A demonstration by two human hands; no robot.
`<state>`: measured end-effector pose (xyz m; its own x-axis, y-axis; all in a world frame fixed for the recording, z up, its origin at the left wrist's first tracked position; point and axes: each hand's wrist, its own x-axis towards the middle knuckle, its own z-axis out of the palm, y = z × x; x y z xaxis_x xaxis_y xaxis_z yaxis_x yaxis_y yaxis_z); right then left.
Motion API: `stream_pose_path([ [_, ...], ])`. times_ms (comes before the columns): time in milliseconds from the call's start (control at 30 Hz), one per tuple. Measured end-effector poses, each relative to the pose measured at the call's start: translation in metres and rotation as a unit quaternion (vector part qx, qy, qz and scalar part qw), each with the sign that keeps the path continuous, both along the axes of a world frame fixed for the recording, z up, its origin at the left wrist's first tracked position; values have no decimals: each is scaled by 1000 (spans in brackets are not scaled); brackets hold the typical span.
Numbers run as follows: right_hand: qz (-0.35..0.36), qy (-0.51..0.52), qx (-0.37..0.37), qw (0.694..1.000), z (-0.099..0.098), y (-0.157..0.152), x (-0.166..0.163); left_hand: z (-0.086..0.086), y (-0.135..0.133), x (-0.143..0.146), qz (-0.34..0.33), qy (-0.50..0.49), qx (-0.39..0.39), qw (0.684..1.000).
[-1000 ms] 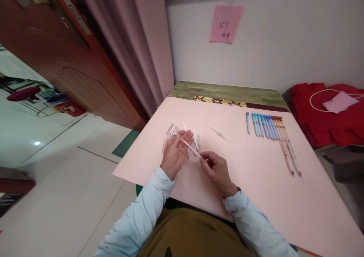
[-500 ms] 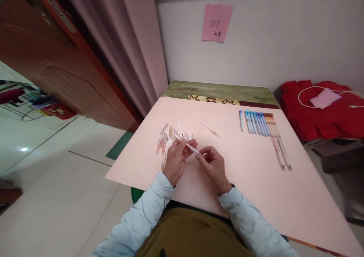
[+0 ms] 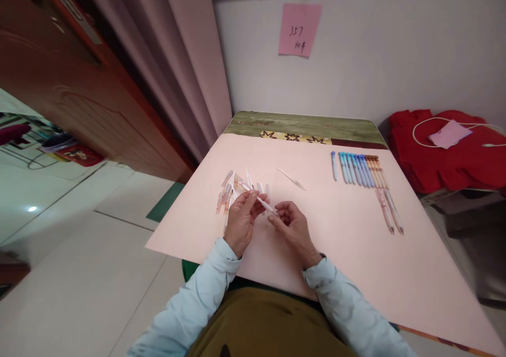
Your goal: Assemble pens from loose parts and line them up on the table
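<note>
Between my two hands is a slim, pale pen (image 3: 267,205), slanting down to the right above the table. My left hand (image 3: 242,220) pinches its upper part with thumb and fingers. The lower end sits between the thumb and curled fingers of my right hand (image 3: 293,229). Just beyond my left hand lies a loose pile of clear pen barrels (image 3: 226,194) and white refills, partly covered by the fingers. A single white refill (image 3: 291,179) with a clear end rests apart, beyond my right hand.
On the right of the pink-covered table (image 3: 336,262), blue and brown-topped pens (image 3: 358,170) lie in a row, with two pale pens (image 3: 389,212) below them. A red cloth (image 3: 419,162) with a white cable is off the right edge. A wooden door (image 3: 98,109) stands at left.
My hands stay together on the pen, with only a slight shift of the left hand. The view has moved very little, and the things on the table lie as before.
</note>
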<state>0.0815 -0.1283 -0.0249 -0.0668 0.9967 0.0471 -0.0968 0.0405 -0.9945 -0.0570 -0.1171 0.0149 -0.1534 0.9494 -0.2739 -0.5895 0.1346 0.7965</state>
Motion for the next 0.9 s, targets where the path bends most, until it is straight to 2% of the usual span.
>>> stream_pose_path([
  [200,44,-4,-31,999,1,-2,1,2,-1,2,-4,11,4,1000],
  [367,16,-16,-9,1000,0,-1,1,2,-1,2,-4,14,6,1000],
  [500,45,-22,-27,998,1,-1,1,2,-1,2,-10,22,10,1000],
  [667,20,-34,-9,999,1,-1,1,2,-1,3,-11,17,8,1000],
  [800,48,-32,-26,998,1,-1,1,2,-1,3,-15,21,16,1000],
  [900,21,-28,-9,999,3,-1,1,2,-1,3,-13,18,13,1000],
])
